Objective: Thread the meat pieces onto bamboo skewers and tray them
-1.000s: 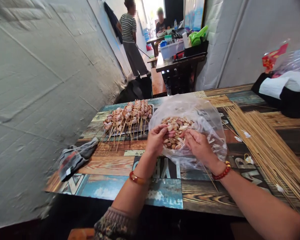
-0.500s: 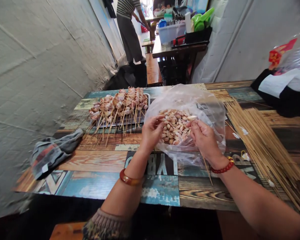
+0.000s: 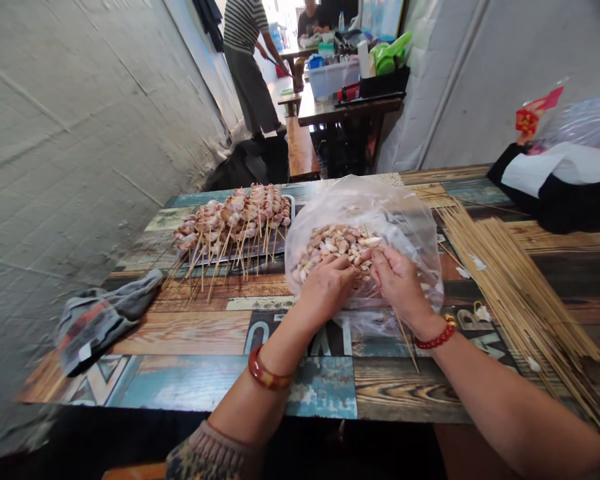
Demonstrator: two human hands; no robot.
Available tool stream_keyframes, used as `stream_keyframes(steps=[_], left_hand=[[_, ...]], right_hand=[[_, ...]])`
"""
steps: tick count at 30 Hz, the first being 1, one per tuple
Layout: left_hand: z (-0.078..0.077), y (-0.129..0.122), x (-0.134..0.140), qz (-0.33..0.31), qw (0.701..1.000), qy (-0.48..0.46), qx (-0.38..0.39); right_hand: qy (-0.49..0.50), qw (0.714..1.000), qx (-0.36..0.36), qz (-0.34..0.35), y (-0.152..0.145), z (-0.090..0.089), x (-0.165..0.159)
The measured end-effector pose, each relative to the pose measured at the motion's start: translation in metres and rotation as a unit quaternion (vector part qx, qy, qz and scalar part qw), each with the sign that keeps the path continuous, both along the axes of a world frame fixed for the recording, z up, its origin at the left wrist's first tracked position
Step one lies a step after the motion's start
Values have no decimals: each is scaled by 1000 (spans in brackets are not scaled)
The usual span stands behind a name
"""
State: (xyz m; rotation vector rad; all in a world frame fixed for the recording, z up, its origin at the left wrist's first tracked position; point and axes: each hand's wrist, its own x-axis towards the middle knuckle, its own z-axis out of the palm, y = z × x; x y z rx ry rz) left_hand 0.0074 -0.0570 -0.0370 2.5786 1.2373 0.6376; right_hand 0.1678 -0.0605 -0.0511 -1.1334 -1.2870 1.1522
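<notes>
An open clear plastic bag full of loose garlic cloves lies on the table in front of me. My right hand pinches a thin wooden skewer, whose lower end sticks out below the palm. A pale garlic clove shows at the skewer's upper end, by my fingertips. My left hand reaches palm down over the cloves, fingers curled together and their tips partly hidden among them. Left of the bag, a metal tray bears several finished garlic skewers, their sticks pointing towards me.
A large bundle of bare skewers lies at the right. A grey cloth rests at the left, and a black bag at the far right. Beyond the table are a bench, a loaded second table and a standing person.
My left hand has moved right and down over the cloves, closer to my right hand. My right hand still holds the skewer. The view has shifted slightly.
</notes>
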Motion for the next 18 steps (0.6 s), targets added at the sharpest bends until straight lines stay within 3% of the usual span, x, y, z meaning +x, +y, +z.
stream_keyframes(steps=[8, 11, 13, 15, 16, 18], left_hand=[[-4, -4, 6, 29, 997, 63, 13], [-9, -4, 5, 59, 998, 12, -11], [-10, -2, 2, 86, 992, -80, -48], [-8, -1, -1, 116, 963, -217, -111], [-6, -1, -3, 126, 934, -296, -157], [-1, -2, -5, 128, 848, -442, -263]], right_hand=[[0, 1000, -3, 8, 0, -7, 0], [-4, 1000, -4, -4, 1, -10, 0], [-9, 1000, -2, -7, 2, -11, 1], [-17, 1000, 0, -8, 1, -10, 1], [-20, 1000, 1, -8, 0, -9, 1], [-21, 1000, 3, -5, -2, -7, 1]])
